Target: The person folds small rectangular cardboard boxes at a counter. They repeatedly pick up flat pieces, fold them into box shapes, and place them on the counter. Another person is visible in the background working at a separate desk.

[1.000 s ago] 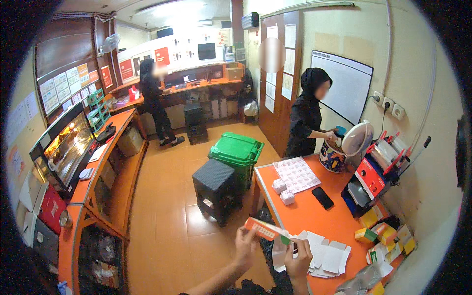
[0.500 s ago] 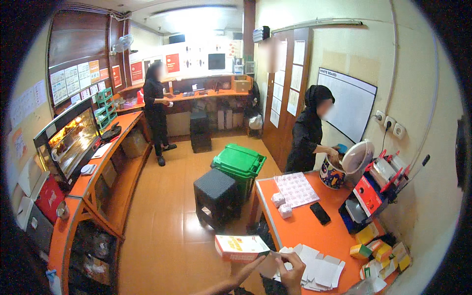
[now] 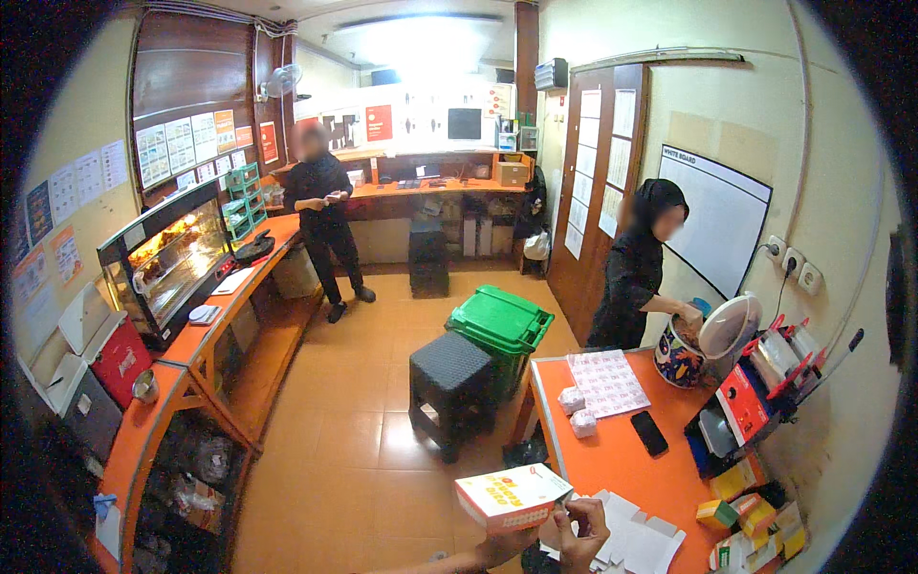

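Note:
A white and orange-red cardboard food box point(image 3: 512, 496) with yellow print is held up near the left edge of the orange table. My left hand point(image 3: 507, 547) supports it from below, fingers wrapped round its underside and partly hidden. At the box's right end, my right hand point(image 3: 581, 538) has bent fingers pinched at the end flap. Flat white carton blanks point(image 3: 643, 536) lie on the table just behind and right of my right hand.
On the orange table point(image 3: 612, 469) are a phone point(image 3: 649, 433), patterned paper point(image 3: 612, 381), small wrapped packs point(image 3: 582, 422), a sealing machine point(image 3: 746, 397) and folded boxes point(image 3: 751, 517). A co-worker point(image 3: 639, 268) reaches into a patterned tub point(image 3: 677, 359). A stool point(image 3: 449, 378) and green bin point(image 3: 502, 319) stand left.
My view has swung left, so the room sits further right. The box's end flap, sticking out before, is now folded in closer to the box. The far person has turned.

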Demonstrator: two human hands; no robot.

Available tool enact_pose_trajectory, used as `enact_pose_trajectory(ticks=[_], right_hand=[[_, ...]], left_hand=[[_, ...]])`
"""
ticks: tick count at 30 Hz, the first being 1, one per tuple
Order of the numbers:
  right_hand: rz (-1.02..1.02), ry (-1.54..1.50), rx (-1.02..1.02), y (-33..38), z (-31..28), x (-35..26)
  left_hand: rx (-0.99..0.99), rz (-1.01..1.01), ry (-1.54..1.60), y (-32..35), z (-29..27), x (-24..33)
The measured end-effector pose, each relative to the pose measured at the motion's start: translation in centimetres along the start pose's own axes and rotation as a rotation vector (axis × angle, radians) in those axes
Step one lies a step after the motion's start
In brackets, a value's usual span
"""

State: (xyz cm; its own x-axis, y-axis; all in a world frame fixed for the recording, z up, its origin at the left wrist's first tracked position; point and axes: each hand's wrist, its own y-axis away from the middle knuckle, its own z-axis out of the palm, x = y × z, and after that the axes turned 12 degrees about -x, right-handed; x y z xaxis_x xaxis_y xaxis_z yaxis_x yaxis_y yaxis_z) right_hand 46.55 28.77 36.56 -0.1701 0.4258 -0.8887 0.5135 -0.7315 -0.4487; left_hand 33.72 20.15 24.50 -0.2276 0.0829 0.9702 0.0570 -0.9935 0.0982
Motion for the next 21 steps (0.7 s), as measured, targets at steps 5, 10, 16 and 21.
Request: enact_pose_trajectory(ticks=[5,10,16,21], right_hand=[[-0.066,-0.006,-0.061,-0.3,-0.5,0.6],[0.058,-0.22,-0.079,-0.3,-0.8,1.3],[0.091,-0.293,-0.116,-0.4,-0.6,1.6],[-0.033,0.072,-0.161,-0.7,-0.2,1.2]], left_hand=[[-0.015,0.021,-0.012,-0.2,0.1,0.2],[-0.022,0.036,-0.037,-0.5,-0.3,0.5],[-0.034,0.042,-0.055,-0.1,-0.3,0.3],[-0.048,0.05,-0.072,-0.3,-0.8,0.2]])
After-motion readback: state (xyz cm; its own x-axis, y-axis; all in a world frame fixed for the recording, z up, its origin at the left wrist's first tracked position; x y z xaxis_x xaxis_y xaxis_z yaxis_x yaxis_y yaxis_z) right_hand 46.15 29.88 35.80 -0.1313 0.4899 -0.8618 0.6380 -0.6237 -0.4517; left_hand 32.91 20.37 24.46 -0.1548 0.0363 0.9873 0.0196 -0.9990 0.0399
